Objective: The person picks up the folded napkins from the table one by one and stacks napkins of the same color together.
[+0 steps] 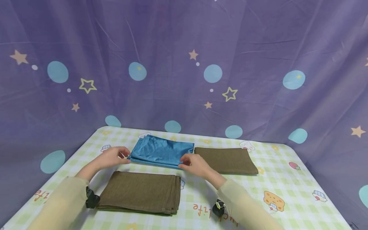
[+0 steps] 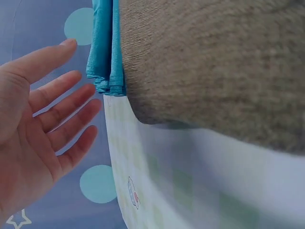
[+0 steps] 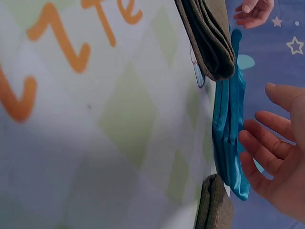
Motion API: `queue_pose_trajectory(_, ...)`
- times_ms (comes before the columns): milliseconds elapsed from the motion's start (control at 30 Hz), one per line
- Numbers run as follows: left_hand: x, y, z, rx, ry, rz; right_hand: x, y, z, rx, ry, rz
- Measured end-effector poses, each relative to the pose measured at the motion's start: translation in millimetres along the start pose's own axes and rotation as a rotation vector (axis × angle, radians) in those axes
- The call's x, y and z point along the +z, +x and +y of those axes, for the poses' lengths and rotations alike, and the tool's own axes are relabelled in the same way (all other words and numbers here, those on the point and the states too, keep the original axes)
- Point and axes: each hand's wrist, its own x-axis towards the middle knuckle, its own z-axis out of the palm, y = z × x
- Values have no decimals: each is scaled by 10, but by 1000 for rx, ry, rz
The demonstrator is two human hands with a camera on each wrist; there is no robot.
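A folded shiny blue cloth (image 1: 162, 150) lies toward the back of the table. At its left end is my left hand (image 1: 116, 156); the left wrist view shows this hand's fingers (image 2: 71, 114) spread and relaxed, with nothing held. My right hand (image 1: 196, 164) is by the cloth's front right corner. In the right wrist view, its loosely bent fingers (image 3: 262, 143) are beside the blue folds (image 3: 229, 129) without gripping them; whether the tips touch is hard to tell. A folded brown cloth (image 1: 141, 191) lies in front, and another brown cloth (image 1: 225, 160) sits right of the blue one.
A green-and-white checked tablecloth (image 1: 238, 204) with printed cartoons covers the table. Behind the table hangs a purple curtain (image 1: 172, 41) with stars and blue dots. Both forearms reach in past the front brown cloth, one on each side.
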Motion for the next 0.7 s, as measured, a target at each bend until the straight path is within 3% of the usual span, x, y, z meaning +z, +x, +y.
queue_pose_trajectory(433,77,-89,-30,35,-43,-110,92,-21,-130,22,-19,-81)
queue_pose_trajectory(700,87,-142,-12,14,-60,-163,146,-36,-171,6,-51,-132)
